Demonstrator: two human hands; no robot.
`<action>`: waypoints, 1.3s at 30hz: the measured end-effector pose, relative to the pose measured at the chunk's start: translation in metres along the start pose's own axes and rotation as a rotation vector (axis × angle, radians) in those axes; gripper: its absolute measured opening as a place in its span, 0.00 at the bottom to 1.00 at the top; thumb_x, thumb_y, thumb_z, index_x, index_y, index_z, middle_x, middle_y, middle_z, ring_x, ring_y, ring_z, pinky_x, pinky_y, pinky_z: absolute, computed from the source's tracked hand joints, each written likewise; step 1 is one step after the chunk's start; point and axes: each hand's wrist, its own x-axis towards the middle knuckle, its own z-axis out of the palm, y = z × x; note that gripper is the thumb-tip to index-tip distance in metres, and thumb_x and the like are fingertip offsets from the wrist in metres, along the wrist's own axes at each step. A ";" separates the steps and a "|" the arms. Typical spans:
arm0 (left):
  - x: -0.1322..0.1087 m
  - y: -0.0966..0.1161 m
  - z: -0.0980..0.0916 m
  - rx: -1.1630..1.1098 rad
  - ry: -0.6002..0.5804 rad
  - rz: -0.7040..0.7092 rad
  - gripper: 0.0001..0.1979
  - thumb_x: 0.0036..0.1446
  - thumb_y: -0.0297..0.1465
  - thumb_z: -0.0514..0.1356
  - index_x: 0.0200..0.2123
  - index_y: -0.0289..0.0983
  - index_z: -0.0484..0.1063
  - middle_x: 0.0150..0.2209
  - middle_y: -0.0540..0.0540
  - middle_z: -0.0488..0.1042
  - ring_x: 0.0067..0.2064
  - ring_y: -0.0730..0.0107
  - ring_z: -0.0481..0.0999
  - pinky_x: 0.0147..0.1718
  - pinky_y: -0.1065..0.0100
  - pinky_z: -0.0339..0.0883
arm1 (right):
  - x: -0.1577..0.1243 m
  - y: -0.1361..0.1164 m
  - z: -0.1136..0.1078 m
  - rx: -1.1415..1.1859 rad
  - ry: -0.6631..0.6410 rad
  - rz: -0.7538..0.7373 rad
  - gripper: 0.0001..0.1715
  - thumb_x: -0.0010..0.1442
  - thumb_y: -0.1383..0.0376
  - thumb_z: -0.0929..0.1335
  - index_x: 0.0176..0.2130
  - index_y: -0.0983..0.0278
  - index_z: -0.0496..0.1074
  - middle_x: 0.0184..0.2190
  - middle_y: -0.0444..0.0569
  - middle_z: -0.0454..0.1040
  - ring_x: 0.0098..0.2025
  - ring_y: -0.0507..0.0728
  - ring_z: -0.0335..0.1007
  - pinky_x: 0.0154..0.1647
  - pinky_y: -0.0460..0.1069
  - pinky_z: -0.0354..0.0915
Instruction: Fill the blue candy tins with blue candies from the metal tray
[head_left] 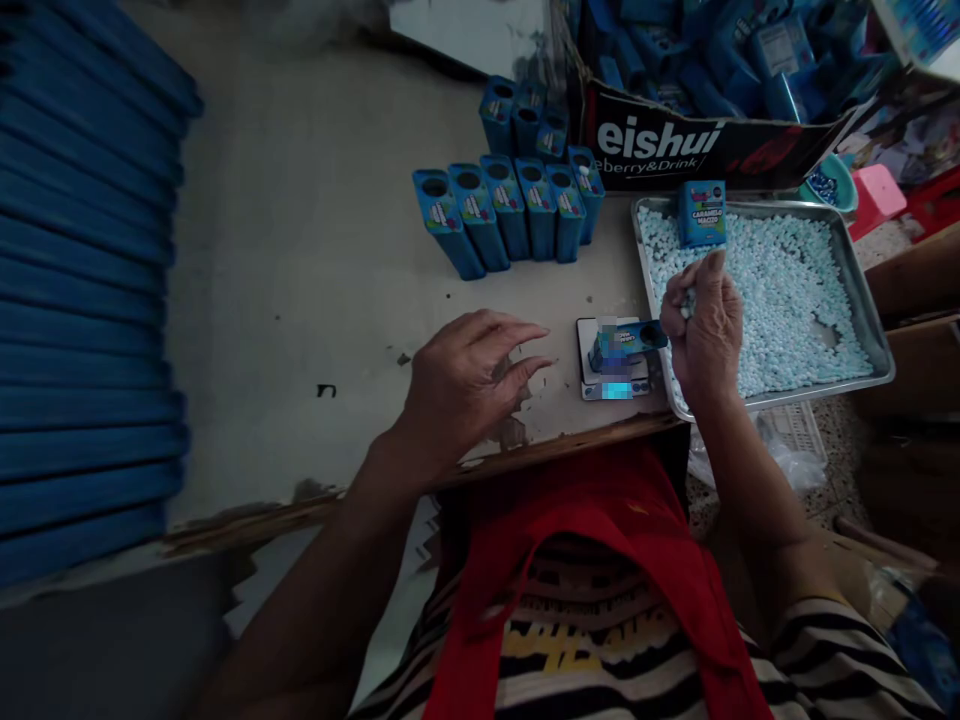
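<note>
Worn table (300, 300) | blue box (626, 343) lies lengthwise left-right on scale (600, 385) | right hand (705, 330) pinches candy, seemingly | left hand (461, 385) spread

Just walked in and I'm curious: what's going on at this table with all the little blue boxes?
A person sits at a worn table. The right hand pinches small pale candies over a blue box lying on a little scale, beside a metal tray of those candies. The left hand hovers open above the table. More open blue boxes stand in rows behind.
</note>
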 end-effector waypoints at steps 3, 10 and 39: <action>-0.002 0.000 -0.004 -0.018 0.017 0.000 0.13 0.72 0.39 0.70 0.55 0.43 0.84 0.48 0.45 0.86 0.47 0.60 0.86 0.49 0.60 0.82 | -0.002 0.000 0.003 -0.019 -0.022 -0.023 0.32 0.72 0.38 0.72 0.31 0.57 0.66 0.29 0.42 0.61 0.25 0.50 0.49 0.18 0.46 0.49; -0.006 0.002 -0.005 -0.035 -0.067 -0.089 0.12 0.73 0.38 0.68 0.56 0.44 0.84 0.48 0.44 0.85 0.48 0.57 0.86 0.53 0.58 0.83 | -0.005 -0.010 0.007 0.014 0.055 0.146 0.22 0.74 0.44 0.72 0.36 0.54 0.70 0.31 0.44 0.64 0.27 0.52 0.60 0.18 0.46 0.53; 0.022 0.030 0.003 -0.090 -0.070 -0.156 0.11 0.72 0.43 0.69 0.49 0.44 0.84 0.45 0.45 0.86 0.48 0.58 0.85 0.51 0.58 0.80 | 0.040 0.023 -0.116 0.448 0.209 0.579 0.13 0.74 0.66 0.71 0.34 0.59 0.71 0.29 0.41 0.74 0.28 0.48 0.69 0.26 0.41 0.66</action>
